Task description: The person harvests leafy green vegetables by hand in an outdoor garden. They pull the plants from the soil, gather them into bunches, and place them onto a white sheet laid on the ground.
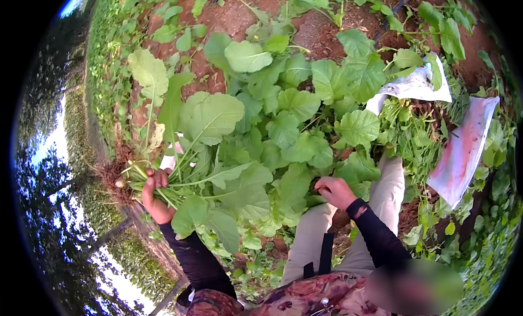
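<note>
My left hand [157,199] is closed round the stems of a bunch of leafy greens [212,119], held out to the left. Their tangled, soil-covered roots [117,177] stick out beyond my fist, and the broad leaves fan to the right. My right hand [335,191] is in front of my knees, at the edge of the growing leafy plants [297,106]. Its fingers are curled together against the leaves; whatever is between them is too small or hidden to name.
Reddish-brown soil [234,13] shows between the plants. On the right lie a white sack [419,81] and a pinkish-white sheet [463,147], with cut greenery around them. My legs [389,190] are bent close by. A dark hose or stick [395,13] crosses the far right.
</note>
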`<act>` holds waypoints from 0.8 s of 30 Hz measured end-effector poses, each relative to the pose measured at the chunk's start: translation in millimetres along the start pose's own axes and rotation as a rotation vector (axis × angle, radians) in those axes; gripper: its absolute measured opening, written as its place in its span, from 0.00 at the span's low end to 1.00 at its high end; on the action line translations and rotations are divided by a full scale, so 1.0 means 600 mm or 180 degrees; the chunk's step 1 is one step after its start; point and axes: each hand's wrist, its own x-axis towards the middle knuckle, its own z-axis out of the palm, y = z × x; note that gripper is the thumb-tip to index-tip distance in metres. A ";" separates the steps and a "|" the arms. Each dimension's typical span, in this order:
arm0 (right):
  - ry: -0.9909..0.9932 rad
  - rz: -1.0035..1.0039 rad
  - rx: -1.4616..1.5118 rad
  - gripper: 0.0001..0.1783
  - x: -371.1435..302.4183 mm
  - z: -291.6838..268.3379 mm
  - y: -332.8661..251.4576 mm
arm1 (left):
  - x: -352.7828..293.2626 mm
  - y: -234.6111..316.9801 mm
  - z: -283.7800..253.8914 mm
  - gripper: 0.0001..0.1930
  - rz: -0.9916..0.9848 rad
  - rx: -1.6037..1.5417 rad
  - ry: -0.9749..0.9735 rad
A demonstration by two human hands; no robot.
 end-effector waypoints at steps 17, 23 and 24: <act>-0.2406 -0.2653 -0.1032 0.28 -0.030 0.502 -0.678 | -0.633 0.260 -0.277 0.09 0.0630 -0.2435 0.0882; -0.4265 -0.2020 -0.1356 0.38 -0.082 0.601 -0.640 | -0.701 0.232 -0.230 0.09 0.1484 -0.3217 0.0721; -0.4807 -0.1223 -0.1334 0.39 -0.089 0.601 -0.632 | -0.706 0.226 -0.226 0.10 0.1579 -0.3198 0.0692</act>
